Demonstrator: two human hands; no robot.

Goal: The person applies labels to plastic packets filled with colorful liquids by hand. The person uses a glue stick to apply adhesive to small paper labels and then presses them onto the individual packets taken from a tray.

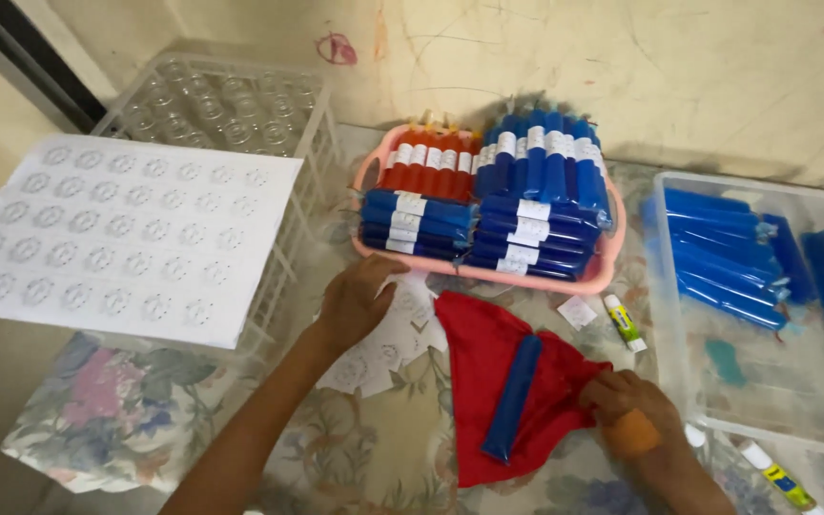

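Observation:
A long blue tube [513, 396] lies on a red cloth [484, 348] spread on the floral tablecloth. My right hand [628, 404] grips the cloth's right edge, fingers closed on the fabric. My left hand [357, 301] reaches forward and pinches a small white label from cut sheets of stickers [391, 345] lying beside the cloth. Just beyond it stands a pink basket [488, 274] packed with labelled blue tubes and several red ones.
A clear plastic bin [679, 381] at the right holds more blue tubes. Two glue sticks [625, 321] [776, 474] lie near it. A large white sticker sheet [116, 234] rests on a white crate [278, 272] at the left. The wall is close behind.

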